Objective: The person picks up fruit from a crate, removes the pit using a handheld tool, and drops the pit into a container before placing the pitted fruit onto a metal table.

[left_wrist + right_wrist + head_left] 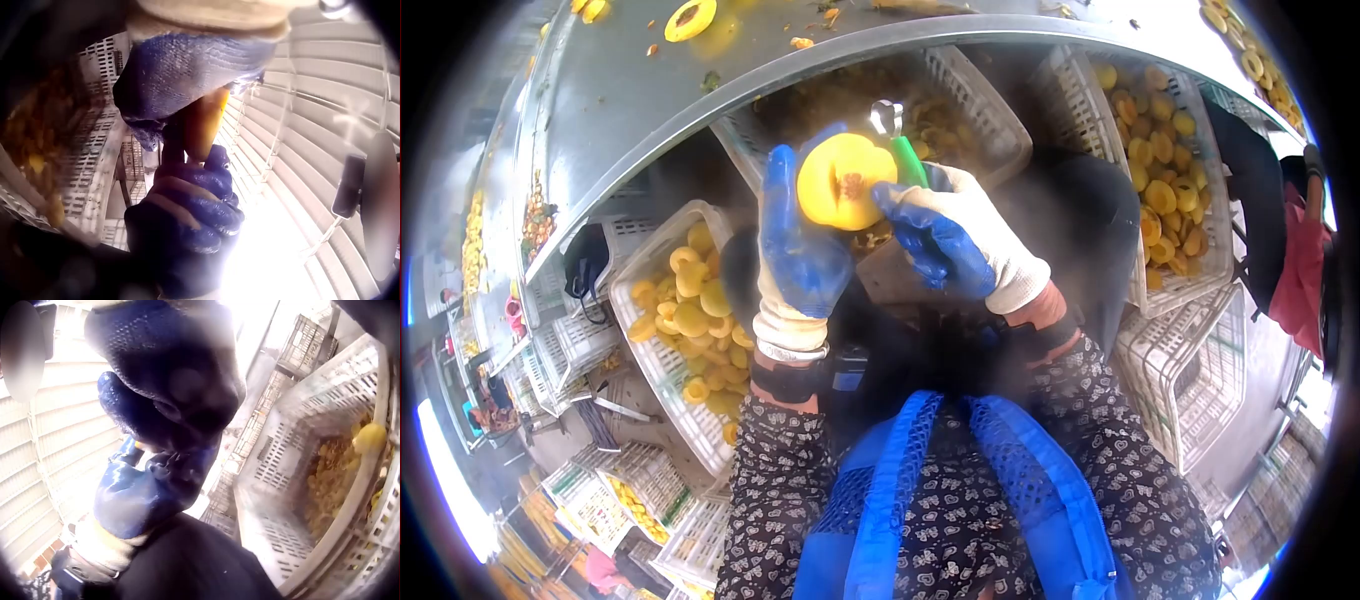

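A yellow peach half (840,182), its cut face and reddish pit hollow showing, sits in my left hand (802,255). That hand wears a white glove with a blue coated palm, and its fingers hold the fruit from the left. My right hand (960,235), gloved alike, grips a pitting tool by its green handle (909,163). The tool's metal loop (887,118) points up, past the peach's upper right edge. My right thumb lies against the fruit's right side. In the left wrist view the peach (207,125) shows edge-on between both gloves.
Crates of peach halves stand left (682,400) and right (1135,200) of my knees. Another crate (985,100) with scraps lies beneath the metal table (630,110), whose rim curves ahead of my hands. A peach half (690,19) lies on the table.
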`<action>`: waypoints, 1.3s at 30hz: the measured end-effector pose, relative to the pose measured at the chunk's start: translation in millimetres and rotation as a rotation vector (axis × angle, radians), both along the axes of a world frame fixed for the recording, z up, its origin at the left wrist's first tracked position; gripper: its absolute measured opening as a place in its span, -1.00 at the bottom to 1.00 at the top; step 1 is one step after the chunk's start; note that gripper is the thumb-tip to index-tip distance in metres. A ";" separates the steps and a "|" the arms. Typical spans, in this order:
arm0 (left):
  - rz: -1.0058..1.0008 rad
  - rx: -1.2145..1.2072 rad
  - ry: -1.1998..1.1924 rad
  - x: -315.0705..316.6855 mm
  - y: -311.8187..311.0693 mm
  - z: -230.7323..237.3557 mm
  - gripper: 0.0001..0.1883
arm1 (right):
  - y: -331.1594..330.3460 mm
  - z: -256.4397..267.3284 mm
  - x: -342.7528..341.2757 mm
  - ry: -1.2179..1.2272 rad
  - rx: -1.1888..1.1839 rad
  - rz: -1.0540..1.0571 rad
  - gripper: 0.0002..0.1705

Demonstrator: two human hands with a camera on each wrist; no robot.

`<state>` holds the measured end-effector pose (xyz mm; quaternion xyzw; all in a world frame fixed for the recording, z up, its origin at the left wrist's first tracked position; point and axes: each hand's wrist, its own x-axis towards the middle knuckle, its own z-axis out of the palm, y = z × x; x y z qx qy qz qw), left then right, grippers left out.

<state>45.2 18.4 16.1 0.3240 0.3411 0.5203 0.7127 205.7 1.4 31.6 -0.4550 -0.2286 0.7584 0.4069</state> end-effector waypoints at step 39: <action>0.189 0.353 0.359 0.6 -8.8 -20.1 -0.60 | -18.4 4.7 -14.3 -0.798 0.300 0.113 -0.58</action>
